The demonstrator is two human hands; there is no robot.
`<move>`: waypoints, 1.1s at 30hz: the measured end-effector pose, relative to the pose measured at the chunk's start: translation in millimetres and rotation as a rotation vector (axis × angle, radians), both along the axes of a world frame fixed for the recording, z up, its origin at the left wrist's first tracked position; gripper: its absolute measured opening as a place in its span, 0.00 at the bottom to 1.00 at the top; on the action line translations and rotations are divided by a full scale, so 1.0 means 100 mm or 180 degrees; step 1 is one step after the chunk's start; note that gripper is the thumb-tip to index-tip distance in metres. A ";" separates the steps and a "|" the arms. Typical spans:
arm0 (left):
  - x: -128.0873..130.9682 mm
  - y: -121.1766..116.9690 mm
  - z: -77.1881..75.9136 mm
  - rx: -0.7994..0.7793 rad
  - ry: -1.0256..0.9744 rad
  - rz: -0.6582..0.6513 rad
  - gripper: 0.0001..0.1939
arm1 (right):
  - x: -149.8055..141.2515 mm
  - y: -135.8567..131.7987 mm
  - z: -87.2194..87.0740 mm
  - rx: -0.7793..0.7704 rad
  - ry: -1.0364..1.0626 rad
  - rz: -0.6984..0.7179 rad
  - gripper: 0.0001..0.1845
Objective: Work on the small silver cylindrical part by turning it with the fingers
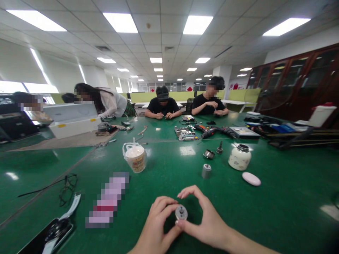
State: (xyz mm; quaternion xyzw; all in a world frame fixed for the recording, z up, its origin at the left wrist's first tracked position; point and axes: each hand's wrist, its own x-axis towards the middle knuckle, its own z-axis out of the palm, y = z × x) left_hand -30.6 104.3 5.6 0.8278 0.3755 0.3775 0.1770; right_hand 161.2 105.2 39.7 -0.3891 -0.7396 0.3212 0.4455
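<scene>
Both of my hands meet low in the middle of the head view over the green table (pixel 278 197). My left hand (pixel 156 225) and my right hand (pixel 203 218) pinch a small round silver metal part (pixel 181 213) between fingertips and thumbs. The part faces up and shows a dark centre. A grey metal cylinder (pixel 206 170) stands just beyond my hands. Further back lie a metal ring part (pixel 209 154) and a small dark shaft piece (pixel 219 148).
A white jar with a dark lid (pixel 239 157) and a pink oval lid (pixel 251 179) sit to the right. A bagged cup (pixel 135 157) stands left of centre. Glasses (pixel 67 187) lie at the left, a phone (pixel 53 233) at bottom left. Further off: a circuit board (pixel 185 133), a drill (pixel 217 132), several seated people.
</scene>
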 end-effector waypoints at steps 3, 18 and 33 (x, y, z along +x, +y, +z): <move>0.00 -0.01 -0.01 0.0011 -0.0006 0.0000 0.15 | 0.05 0.00 -0.05 0.0321 0.0073 0.0362 0.24; 0.01 -0.02 0.01 -0.0180 -0.0001 0.0006 0.17 | 0.04 0.01 -0.09 0.0523 -0.0188 0.0096 0.13; 0.02 -0.02 0.08 -0.0292 0.0060 0.0081 0.15 | 0.35 0.54 -0.33 -0.0119 -0.0074 -0.0549 0.04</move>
